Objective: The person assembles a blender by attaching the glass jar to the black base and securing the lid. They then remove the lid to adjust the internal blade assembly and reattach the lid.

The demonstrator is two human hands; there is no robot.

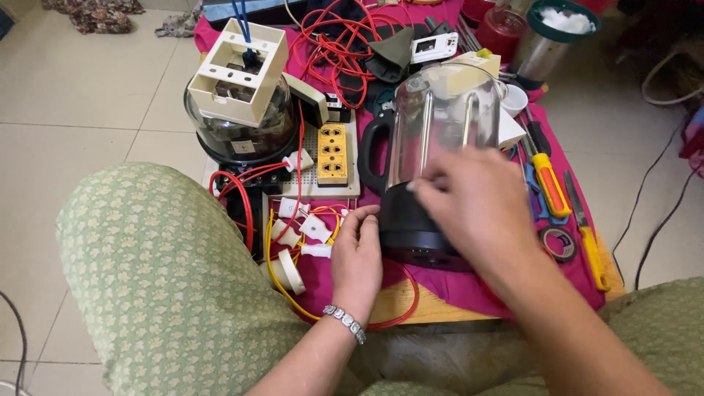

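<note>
Two hands were set on the glass kettle (440,125), which stood on the pink cloth (565,271) among red wires (345,44): the left hand (357,260) was curled against its black base (411,227), the right hand (469,202) laid over the front, its grip blurred and not to be told. A slip could be feared, the kettle being tipped onto the yellow socket strip (331,152) or the screwdriver (548,182) just beside it.

One kettle (433,161) — two screwdrivers (548,183).
</note>
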